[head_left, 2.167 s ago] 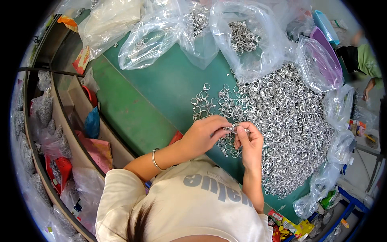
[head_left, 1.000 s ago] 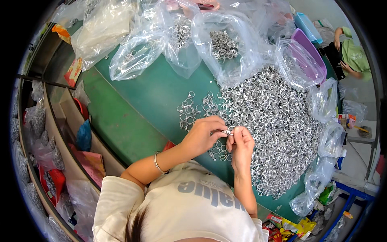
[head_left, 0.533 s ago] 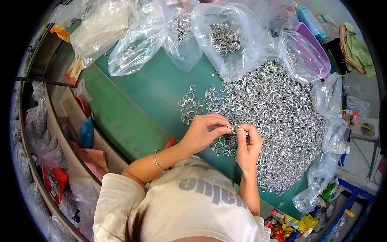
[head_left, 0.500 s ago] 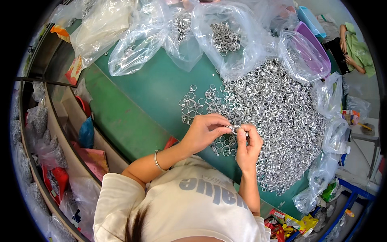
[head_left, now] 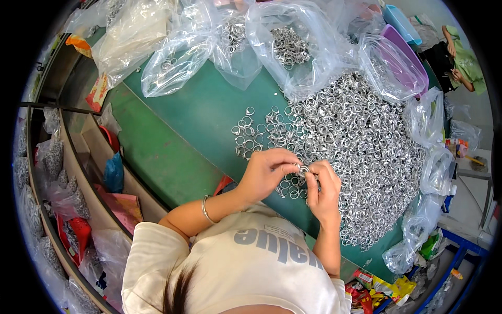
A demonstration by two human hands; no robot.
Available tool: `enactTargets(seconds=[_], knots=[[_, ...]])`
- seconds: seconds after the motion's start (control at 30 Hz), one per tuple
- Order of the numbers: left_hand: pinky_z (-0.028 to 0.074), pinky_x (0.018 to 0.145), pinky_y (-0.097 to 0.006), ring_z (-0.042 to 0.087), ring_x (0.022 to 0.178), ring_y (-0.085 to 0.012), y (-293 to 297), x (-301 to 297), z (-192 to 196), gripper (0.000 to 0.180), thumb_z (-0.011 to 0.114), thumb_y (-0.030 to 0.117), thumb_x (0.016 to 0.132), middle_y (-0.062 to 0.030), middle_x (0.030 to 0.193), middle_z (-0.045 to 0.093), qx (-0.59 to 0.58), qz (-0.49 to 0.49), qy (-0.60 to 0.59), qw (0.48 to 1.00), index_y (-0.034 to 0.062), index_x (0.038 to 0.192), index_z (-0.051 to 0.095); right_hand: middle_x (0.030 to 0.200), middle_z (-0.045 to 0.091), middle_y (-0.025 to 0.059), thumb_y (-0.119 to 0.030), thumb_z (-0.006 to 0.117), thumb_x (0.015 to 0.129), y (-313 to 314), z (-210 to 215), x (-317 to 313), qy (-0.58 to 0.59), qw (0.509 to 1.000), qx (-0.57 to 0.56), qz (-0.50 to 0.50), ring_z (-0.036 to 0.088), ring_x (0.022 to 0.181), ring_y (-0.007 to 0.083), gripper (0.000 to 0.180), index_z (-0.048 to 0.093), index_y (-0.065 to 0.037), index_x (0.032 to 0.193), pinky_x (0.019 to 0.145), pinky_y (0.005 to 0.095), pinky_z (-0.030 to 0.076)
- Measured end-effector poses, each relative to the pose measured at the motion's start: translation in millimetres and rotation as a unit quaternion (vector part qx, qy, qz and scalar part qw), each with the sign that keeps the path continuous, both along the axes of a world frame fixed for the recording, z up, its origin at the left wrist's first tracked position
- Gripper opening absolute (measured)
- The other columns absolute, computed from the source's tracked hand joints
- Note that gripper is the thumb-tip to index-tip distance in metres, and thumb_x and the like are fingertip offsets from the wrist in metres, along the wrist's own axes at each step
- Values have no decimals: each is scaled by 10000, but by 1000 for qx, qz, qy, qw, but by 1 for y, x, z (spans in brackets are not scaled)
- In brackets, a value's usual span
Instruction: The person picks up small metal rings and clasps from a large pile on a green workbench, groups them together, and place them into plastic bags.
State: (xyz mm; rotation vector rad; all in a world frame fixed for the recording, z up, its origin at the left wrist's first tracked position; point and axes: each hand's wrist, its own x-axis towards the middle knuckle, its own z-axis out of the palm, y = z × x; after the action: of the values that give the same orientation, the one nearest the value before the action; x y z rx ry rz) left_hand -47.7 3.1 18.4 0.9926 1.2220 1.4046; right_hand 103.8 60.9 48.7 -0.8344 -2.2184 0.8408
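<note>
My left hand and my right hand meet over the near edge of a big heap of silver rings. Between their fingertips is a small silver ring, pinched from both sides by thumbs and forefingers. Whether it is one ring or two I cannot tell at this size. A looser scatter of rings lies just beyond my left hand on the green table. Both hands are closed, the left with its back partly turned up.
Clear plastic bags line the far edge, one holding a small pile of rings. A purple bin and a blue tray stand at the far right. Another person is beyond them. Shelves with bagged parts are on the left.
My right hand has tilted slightly inward toward the left, its fingertips closer around the ring. The view has shifted a little; the heap looks the same.
</note>
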Motion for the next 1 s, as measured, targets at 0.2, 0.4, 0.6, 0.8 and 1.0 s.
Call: enactTargets(seconds=[0.2,0.4,0.6,0.8,1.0], knots=[[447,605,-236,554,707,-107,-2,2,5,70,587,4,793,-80,786,600,26,-10,19,999,-35,846,609,749,534,106,-7,575,752,-2,2,4,-7,1000,27,1,552,617,269,59,539,-15,797,521,343,449],[474,679,-231,569,736,-105,1,-3,5,116,544,58,862,-45,822,591,-112,-82,-227,964,-36,914,588,751,522,89,-24,591,750,-2,20,7,-42,997,35,51,547,631,270,79,528,-33,795,515,361,445],[486,713,-238,581,757,-104,6,5,-7,136,552,81,865,-41,832,601,-47,-7,-129,990,-31,929,593,748,538,125,-69,533,831,6,6,10,-70,993,-29,-94,560,646,317,74,542,-13,878,554,376,450],[480,752,-249,586,831,-127,6,4,-6,150,586,7,820,-93,925,611,-27,-51,-148,987,-52,957,605,590,460,0,-174,479,915,0,-23,13,113,859,-496,-65,417,499,79,214,569,-12,1022,438,227,331],[478,703,-250,599,810,-155,3,4,18,128,651,-25,737,-108,899,633,1,-32,33,999,-45,863,641,564,433,-71,-194,525,902,-6,-16,12,156,845,-505,-77,344,477,3,159,586,-49,913,407,171,254]])
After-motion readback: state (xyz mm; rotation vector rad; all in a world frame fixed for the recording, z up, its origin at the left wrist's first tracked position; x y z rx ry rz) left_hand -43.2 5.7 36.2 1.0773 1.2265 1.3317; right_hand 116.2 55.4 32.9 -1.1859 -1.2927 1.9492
